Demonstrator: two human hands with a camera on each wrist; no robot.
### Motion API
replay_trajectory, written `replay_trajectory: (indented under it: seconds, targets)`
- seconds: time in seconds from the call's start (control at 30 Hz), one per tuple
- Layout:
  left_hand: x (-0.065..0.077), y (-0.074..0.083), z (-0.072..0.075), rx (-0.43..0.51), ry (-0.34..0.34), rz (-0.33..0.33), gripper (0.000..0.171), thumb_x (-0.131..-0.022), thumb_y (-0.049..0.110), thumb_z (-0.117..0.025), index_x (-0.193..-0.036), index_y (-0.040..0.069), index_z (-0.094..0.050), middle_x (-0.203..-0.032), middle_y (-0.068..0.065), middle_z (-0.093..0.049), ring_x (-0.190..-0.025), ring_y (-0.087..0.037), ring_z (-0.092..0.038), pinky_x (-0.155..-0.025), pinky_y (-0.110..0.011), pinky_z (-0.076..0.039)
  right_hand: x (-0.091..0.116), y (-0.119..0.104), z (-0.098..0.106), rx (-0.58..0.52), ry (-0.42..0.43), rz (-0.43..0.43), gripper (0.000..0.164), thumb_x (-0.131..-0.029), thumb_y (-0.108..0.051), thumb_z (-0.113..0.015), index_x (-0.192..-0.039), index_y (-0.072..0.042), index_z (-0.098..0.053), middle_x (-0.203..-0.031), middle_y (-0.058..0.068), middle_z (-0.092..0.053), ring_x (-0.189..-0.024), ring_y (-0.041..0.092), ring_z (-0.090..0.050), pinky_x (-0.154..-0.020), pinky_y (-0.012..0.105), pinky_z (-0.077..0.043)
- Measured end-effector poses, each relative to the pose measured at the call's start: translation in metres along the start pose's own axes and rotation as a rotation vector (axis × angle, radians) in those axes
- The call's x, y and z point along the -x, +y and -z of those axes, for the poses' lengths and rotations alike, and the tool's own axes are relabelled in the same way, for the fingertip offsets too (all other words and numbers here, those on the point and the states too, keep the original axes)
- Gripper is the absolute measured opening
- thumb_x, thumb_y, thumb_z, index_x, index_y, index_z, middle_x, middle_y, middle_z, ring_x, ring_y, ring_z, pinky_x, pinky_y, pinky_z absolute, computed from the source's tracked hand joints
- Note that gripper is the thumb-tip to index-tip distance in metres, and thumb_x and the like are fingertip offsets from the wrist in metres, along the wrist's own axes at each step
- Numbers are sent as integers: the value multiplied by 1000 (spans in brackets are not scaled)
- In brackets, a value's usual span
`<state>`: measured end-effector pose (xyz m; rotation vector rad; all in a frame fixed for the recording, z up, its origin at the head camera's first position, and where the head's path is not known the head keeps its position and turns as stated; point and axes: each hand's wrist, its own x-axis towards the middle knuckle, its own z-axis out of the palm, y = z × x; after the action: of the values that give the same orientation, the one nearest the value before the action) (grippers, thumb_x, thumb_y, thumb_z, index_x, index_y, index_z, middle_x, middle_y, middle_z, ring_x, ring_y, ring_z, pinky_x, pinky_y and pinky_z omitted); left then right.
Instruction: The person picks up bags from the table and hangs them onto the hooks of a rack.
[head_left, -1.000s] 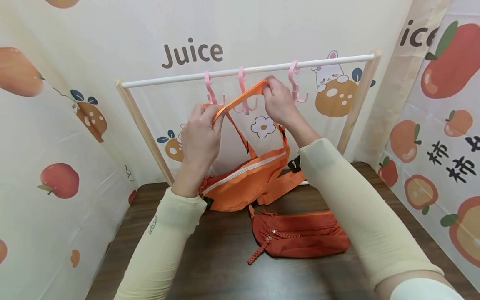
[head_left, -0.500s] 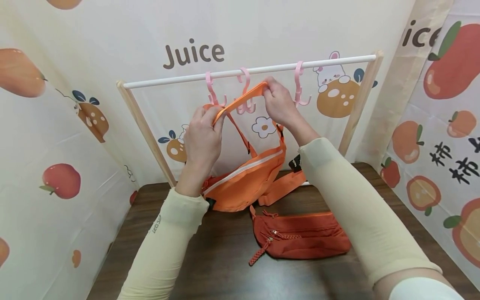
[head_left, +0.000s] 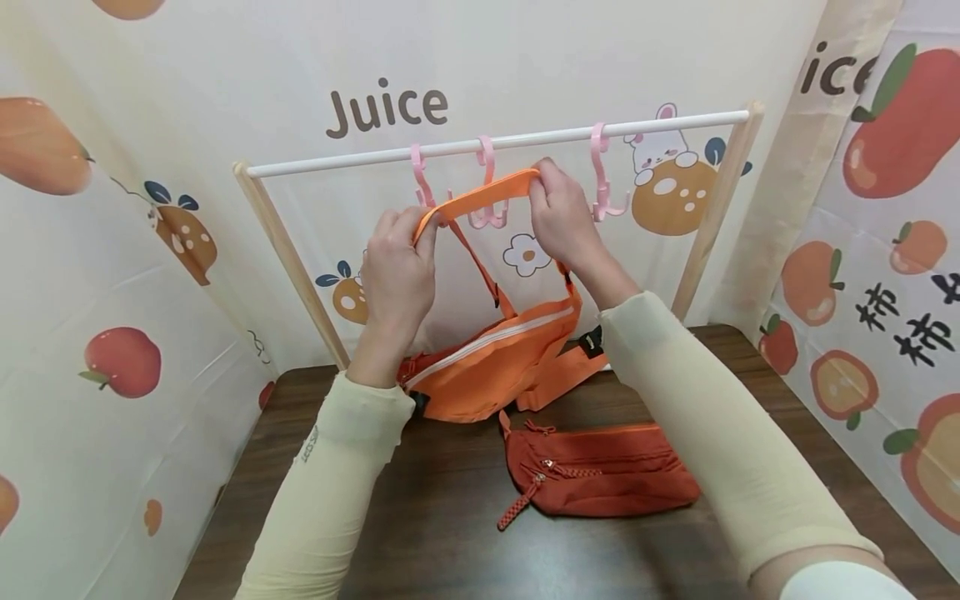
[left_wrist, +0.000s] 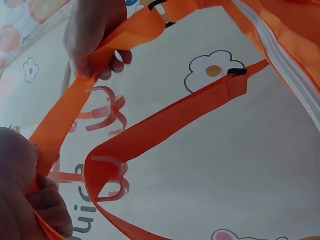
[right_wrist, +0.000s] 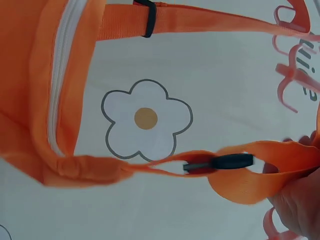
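My left hand (head_left: 397, 271) pinches the wide orange strap (head_left: 480, 197) of a waist bag, and my right hand (head_left: 562, 208) grips the same strap farther right. The stretch between them slants up to the right in front of the hooks. Below hangs the orange bag (head_left: 491, 367), tilted, with a white zipper along its top. In the left wrist view another part of the strap (left_wrist: 165, 122) loops by a pink hook (left_wrist: 111, 192); whether it bears on the hook I cannot tell. A black buckle (right_wrist: 232, 161) sits on the strap near my right hand.
A white rail (head_left: 540, 139) on wooden posts carries the left pink hook (head_left: 420, 177), middle hook (head_left: 486, 150) and right hook (head_left: 600, 175). On the brown table (head_left: 450, 517) lies a rust-red pouch bag (head_left: 600, 475). An orange belt (head_left: 562, 379) trails behind it.
My hands have moved slightly apart, and the strap between them is flatter and shows more of its width. The middle and right hooks have shifted a little. The pouch bag stays put.
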<state>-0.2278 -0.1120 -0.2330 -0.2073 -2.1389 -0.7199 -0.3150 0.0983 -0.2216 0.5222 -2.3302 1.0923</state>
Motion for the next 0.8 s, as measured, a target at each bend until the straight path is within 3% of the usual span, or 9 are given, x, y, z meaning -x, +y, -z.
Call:
replay_trajectory:
  seconds: [0.2, 0.43, 0.8]
  targets:
    - [-7, -4, -3, 15, 16, 51, 38, -97, 47, -48, -110, 18, -70, -88, -1, -58, -75, -15, -50, -61, -30, -43, 13, -2, -4, 55, 105, 46, 38, -103, -39, -27, -116, -13, -51, -91, 1, -53, -69, 17, -47, -65, 28, -46]
    - [-11, -3, -11, -56, 26, 67, 41, -97, 50, -45, -109, 19, -70, -90, 2, -70, -66, -16, -54, -54, -30, -42, 32, -4, -8, 125, 236, 116, 31, -102, -32, -34, -109, -9, -54, -77, 2, -52, -58, 16, -47, -53, 29, -42]
    - [-12, -2, -19, -77, 28, 63, 40, -98, 46, -47, -112, 16, -70, -84, 0, -70, -56, -15, -49, -49, -29, -39, 51, -9, -12, 164, 265, 244, 20, -98, -21, -44, -103, -7, -57, -68, 1, -50, -49, 15, -40, -45, 30, -37]
